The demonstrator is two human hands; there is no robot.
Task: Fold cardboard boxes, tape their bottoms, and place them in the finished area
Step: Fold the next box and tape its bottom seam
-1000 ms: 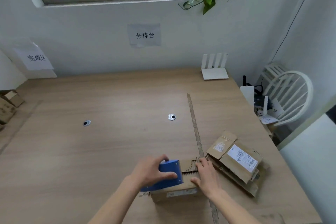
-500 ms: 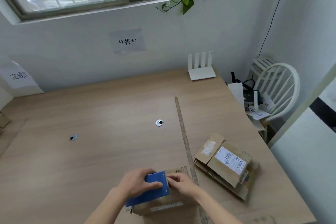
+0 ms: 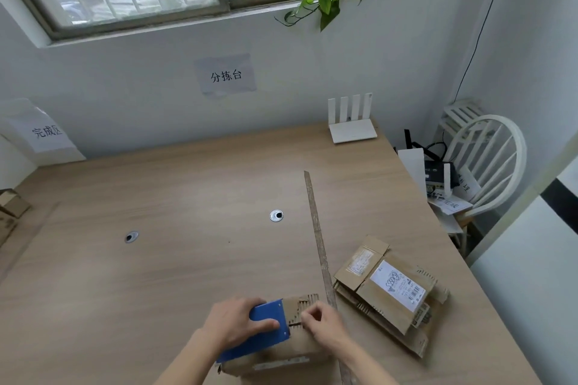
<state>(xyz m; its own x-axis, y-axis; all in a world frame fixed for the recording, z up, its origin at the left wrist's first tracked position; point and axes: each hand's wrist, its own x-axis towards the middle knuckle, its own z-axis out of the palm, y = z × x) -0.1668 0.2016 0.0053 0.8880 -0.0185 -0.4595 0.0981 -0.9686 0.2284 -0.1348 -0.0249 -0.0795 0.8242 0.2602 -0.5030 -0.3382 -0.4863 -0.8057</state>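
Cardboard fills the bottom centre of the frame: a box (image 3: 281,350) stands on the wooden surface (image 3: 187,259), flaps up, and taping looks under way. The left hand (image 3: 237,320) grips a blue tape dispenser (image 3: 266,327) set on top of the box; the right hand (image 3: 322,322) has its fingers curled, pinching something small at the flaps, probably the tape end, though I cannot make it out. So this box seems folded but not yet sealed. Flat boxes (image 3: 387,291) wait in a stack at lower right, beside a long strip (image 3: 319,244). At the left edge, below the paper sign (image 3: 47,131), a few boxes (image 3: 11,209) appear already set aside. Much is left, I judge.
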